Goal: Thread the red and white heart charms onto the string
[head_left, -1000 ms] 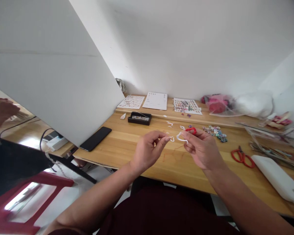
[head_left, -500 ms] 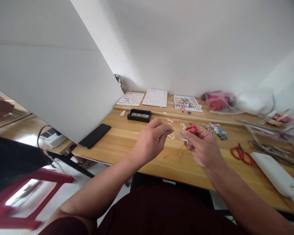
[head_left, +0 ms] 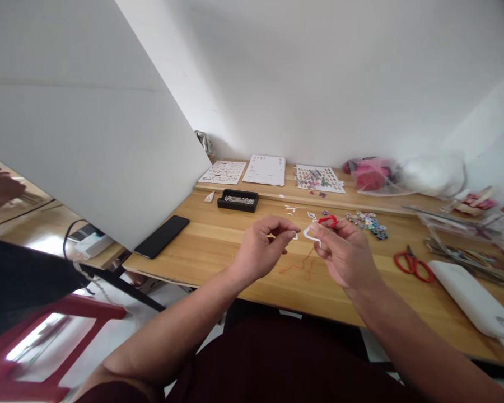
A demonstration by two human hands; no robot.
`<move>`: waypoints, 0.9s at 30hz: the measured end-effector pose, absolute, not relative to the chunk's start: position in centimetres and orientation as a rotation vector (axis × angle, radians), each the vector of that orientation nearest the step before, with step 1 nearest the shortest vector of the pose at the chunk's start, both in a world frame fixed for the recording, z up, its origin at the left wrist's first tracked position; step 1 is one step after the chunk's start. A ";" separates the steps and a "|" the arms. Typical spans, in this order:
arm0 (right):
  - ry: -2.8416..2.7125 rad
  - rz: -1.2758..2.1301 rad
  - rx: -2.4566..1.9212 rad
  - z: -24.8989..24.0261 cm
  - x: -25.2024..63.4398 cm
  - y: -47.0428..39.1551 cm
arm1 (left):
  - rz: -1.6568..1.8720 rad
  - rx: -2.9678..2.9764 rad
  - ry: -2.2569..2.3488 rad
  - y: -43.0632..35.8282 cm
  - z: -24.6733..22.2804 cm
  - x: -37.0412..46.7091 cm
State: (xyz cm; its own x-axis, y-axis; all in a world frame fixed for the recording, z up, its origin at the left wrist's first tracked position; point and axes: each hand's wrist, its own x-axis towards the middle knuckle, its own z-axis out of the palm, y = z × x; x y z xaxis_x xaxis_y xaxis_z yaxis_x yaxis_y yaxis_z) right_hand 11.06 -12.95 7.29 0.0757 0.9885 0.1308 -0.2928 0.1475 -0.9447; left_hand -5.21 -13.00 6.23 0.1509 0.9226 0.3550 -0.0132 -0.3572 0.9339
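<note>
My right hand point(head_left: 348, 252) pinches a thin white curved cut-out point(head_left: 311, 235) between thumb and fingers. A small red looped piece point(head_left: 328, 221), perhaps of yarn, shows in the same grip. Just left of it is my left hand point(head_left: 265, 249), its thumb and forefinger pressed together; whatever lies between the tips is too small to make out. Orange-red thread point(head_left: 304, 264) trails over the wooden table point(head_left: 218, 240) below the hands. Beyond the fingers lie small white cut-outs point(head_left: 311, 215) and a pile of coloured beads or rings point(head_left: 373, 226).
Red-handled scissors point(head_left: 414, 264) and a white device point(head_left: 470, 296) lie to the right. At left are a black phone point(head_left: 162, 236) and a black tray point(head_left: 237, 201) of small pieces. Printed sheets point(head_left: 264, 169) line the back. Another person's hand point(head_left: 0, 187) shows beyond the grey partition point(head_left: 96, 112).
My left hand has turned slightly, its fingertips now lower and near the white cut-out. In my right hand the cut-out has tilted and shows more of its curve.
</note>
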 end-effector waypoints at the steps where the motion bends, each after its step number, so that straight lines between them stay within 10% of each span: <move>1: -1.010 1.191 -0.911 7.3 11.1 -12.9 | 1.335 1.506 0.892 -13.0 6.4 -5.1; 27: -0.944 1.208 -0.859 6.8 11.4 -12.9 | 1.232 1.161 0.782 -12.8 5.6 -3.4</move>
State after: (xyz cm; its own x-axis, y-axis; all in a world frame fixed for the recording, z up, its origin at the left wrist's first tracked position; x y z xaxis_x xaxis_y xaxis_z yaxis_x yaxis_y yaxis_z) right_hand 11.36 -12.89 6.79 0.0980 0.9867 0.1296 -0.3643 0.1567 -0.9180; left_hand -3.42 -12.84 5.61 0.2102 0.9690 0.1295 -0.2957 -0.0632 0.9532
